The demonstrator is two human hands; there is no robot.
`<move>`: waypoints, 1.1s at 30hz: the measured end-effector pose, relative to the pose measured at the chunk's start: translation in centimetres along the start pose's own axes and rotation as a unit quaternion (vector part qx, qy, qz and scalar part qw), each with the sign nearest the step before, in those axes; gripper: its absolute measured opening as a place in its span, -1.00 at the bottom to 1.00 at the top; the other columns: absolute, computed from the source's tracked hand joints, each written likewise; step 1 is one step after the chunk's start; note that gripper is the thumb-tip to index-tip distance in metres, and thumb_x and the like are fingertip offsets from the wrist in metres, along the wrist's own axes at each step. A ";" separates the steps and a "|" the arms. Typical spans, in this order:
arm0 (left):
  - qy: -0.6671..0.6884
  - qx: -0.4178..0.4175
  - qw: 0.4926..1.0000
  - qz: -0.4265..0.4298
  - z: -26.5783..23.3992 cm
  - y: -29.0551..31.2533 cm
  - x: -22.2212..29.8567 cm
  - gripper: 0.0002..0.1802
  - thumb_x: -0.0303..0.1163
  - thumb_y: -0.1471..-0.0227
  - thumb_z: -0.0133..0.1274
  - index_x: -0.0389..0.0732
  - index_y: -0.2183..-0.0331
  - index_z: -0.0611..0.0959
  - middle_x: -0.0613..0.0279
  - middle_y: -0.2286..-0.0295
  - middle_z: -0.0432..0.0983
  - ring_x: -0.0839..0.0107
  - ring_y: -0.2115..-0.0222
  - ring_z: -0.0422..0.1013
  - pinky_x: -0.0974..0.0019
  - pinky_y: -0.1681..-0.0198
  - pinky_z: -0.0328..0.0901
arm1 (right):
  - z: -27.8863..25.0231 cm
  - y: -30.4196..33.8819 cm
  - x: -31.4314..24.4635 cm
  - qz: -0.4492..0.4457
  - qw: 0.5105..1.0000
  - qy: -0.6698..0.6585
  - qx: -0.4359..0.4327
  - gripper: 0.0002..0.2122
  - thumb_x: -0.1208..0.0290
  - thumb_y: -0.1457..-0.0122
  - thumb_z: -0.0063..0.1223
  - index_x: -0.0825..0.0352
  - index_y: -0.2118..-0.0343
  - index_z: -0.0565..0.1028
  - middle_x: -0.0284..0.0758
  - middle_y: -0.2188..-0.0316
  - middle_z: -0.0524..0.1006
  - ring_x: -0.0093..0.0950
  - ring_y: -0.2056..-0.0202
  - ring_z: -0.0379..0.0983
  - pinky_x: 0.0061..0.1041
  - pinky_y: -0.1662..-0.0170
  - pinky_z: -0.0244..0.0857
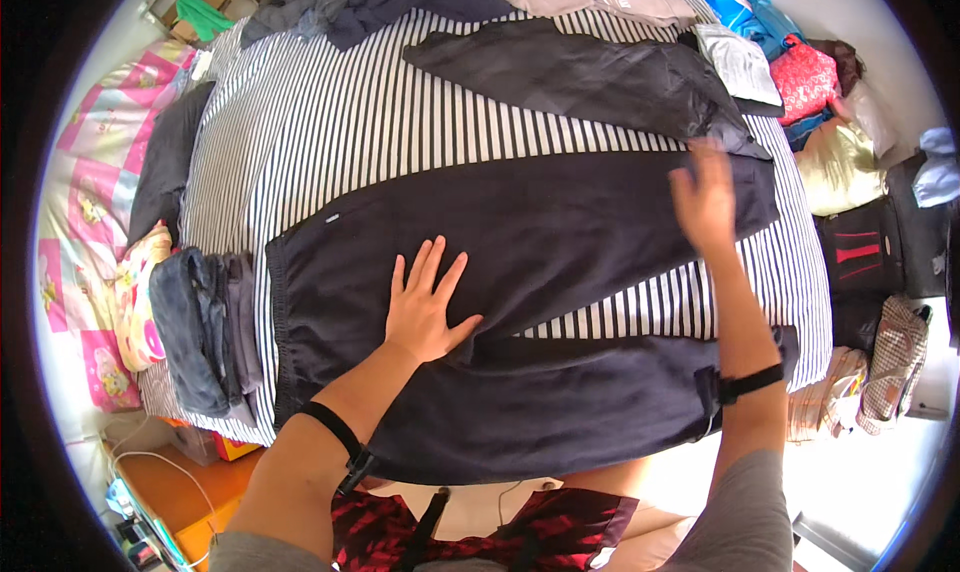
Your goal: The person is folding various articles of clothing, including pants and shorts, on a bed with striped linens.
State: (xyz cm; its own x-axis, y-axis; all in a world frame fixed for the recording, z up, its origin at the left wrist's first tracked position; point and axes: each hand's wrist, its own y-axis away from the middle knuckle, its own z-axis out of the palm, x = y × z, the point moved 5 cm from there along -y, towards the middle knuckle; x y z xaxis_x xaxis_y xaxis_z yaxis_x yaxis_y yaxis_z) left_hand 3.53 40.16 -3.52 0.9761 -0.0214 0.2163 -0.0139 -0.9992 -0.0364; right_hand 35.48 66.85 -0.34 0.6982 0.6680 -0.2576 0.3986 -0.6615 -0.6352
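Observation:
A pair of black sweatpants [520, 222] lies spread on a striped bed sheet [330, 112], the elastic waistband at the left and both legs pointing right. My left hand [428, 307] rests flat on the pants near the crotch, its fingers spread apart. Over the far leg, toward its cuff, is my right hand [707, 197], slightly blurred; its fingers are stretched out and it holds nothing. The near leg [560, 397] runs along the bed's front edge, partly beneath my forearms. Just beyond the far leg lies another dark garment [580, 77].
Folded dark clothes [195, 317] are stacked at the left, by a pink patterned cloth [95, 222]. More clothes [380, 7] lie along the far edge. A silvery packet [738, 64] sits at the far right. Bags [850, 257] stand beyond the bed's right side.

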 end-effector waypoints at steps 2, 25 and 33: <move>-0.008 -0.018 1.000 -0.006 0.1 0.1 0.1 -0.03 0.00 0.15 0.23 -0.05 -0.23 0.19 -0.05 -0.25 -0.10 0.01 -0.27 -0.12 -0.22 -0.25 -0.21 | 2.2 0.7 -9.1 -0.104 0.980 -0.093 -0.139 -0.56 0.43 0.02 0.16 0.40 0.02 0.41 -0.04 -0.04 0.39 -0.05 -0.13 0.25 -0.19 -0.18 0.14; -0.038 0.004 0.999 -0.013 -0.6 1.1 -0.2 -0.20 0.13 -0.08 -0.04 0.03 -0.26 0.15 0.06 -0.28 -0.17 0.13 -0.30 -0.19 -0.11 -0.30 -0.27 | -3.2 14.4 -19.7 0.055 0.945 0.018 -0.323 -0.48 0.15 -0.20 -0.03 0.16 -0.21 0.24 -0.05 -0.28 0.04 -0.09 -0.30 -0.06 0.00 -0.27 -0.13; -0.057 -0.122 0.991 0.011 -2.9 11.7 -4.0 -0.28 0.14 -0.14 -0.19 0.10 -0.26 0.15 0.06 -0.29 -0.17 0.16 -0.30 -0.18 -0.08 -0.29 -0.21 | -9.2 20.7 -22.5 0.058 0.950 0.039 -0.303 -0.42 0.02 -0.16 -0.02 0.08 -0.23 0.23 -0.13 -0.28 0.06 -0.21 -0.32 -0.11 -0.04 -0.30 -0.21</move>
State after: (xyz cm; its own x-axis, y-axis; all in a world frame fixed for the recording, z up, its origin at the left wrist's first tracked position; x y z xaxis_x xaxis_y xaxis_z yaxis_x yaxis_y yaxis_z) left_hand -1.18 28.51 -1.96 0.9930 -0.0543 0.1052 -0.0746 -0.9770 0.1997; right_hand 33.48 34.98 -1.04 0.7911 0.5665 -0.2306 0.5686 -0.8201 -0.0642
